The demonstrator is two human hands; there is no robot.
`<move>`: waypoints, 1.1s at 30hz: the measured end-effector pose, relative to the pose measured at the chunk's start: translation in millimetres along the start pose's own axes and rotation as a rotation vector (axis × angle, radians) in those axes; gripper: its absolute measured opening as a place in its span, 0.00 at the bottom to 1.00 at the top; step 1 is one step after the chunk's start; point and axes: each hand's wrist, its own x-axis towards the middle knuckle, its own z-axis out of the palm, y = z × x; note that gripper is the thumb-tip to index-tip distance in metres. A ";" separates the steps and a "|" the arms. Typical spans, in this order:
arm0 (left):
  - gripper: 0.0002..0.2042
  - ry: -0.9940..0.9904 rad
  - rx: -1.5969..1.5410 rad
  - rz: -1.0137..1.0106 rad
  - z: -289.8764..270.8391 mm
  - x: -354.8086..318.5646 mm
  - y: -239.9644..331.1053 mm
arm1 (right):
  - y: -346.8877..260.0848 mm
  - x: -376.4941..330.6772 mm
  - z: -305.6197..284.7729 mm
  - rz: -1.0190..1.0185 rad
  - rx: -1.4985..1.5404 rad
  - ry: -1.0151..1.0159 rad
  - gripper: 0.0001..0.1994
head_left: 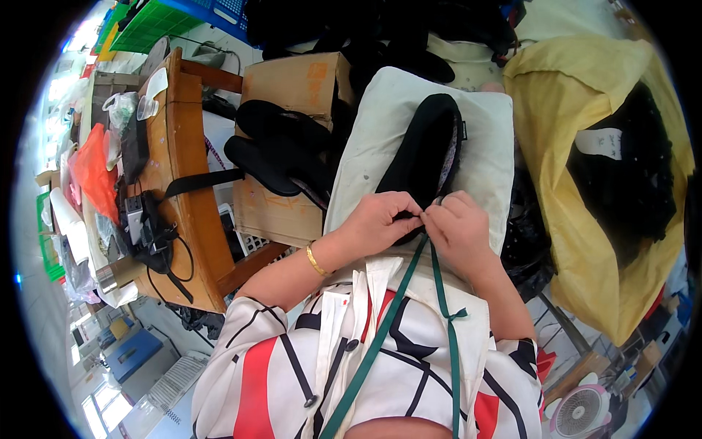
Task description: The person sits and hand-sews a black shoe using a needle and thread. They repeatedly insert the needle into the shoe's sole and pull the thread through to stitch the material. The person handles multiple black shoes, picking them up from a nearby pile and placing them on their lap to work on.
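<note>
A black slip-on shoe point(418, 135) with a patterned lining lies on a white cloth-covered pad point(490, 139) in front of me, its near end toward my body. My left hand point(376, 219) and my right hand point(462, 225) meet over that near end, both closed in a pinch with fingertips almost touching. What they pinch is too small and hidden to name. Just below the fingertips is the upper end of a green cord point(447, 304), whose two strands run down over my white apron. A gold bracelet point(314, 260) circles my left wrist.
More black shoes point(281, 150) rest against a cardboard box point(296, 84) at the left, beside a wooden table point(179, 146). At the right stands a yellow bag point(563, 95) with black items inside. A black heap point(380, 25) lies at the far side.
</note>
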 end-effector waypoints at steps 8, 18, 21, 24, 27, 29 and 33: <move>0.08 -0.035 0.160 0.065 3.3 -3.7 -3.2 | -31.4 -2.4 -16.3 0.741 1.137 0.144 0.04; 0.10 0.038 0.465 0.318 -0.4 -16.6 -13.4 | 25.5 -67.5 -109.0 0.792 1.366 0.763 0.09; 0.08 0.062 0.483 0.337 -2.6 -13.2 -11.8 | 47.3 -89.5 -128.0 0.784 1.470 0.924 0.09; 0.07 0.076 0.465 0.359 -4.7 -11.9 -18.9 | 68.6 -103.1 -128.4 0.648 1.561 0.983 0.09; 0.08 0.072 0.461 0.401 -6.0 -10.4 -21.2 | 57.1 -73.8 -100.8 0.845 1.134 1.123 0.08; 0.09 0.066 0.485 0.433 -7.8 -12.8 -22.1 | 46.7 -65.0 -71.4 0.723 1.023 0.779 0.07; 0.13 0.066 0.530 0.526 -8.4 -14.6 -32.5 | 3.4 -30.9 -25.4 0.793 0.840 0.106 0.03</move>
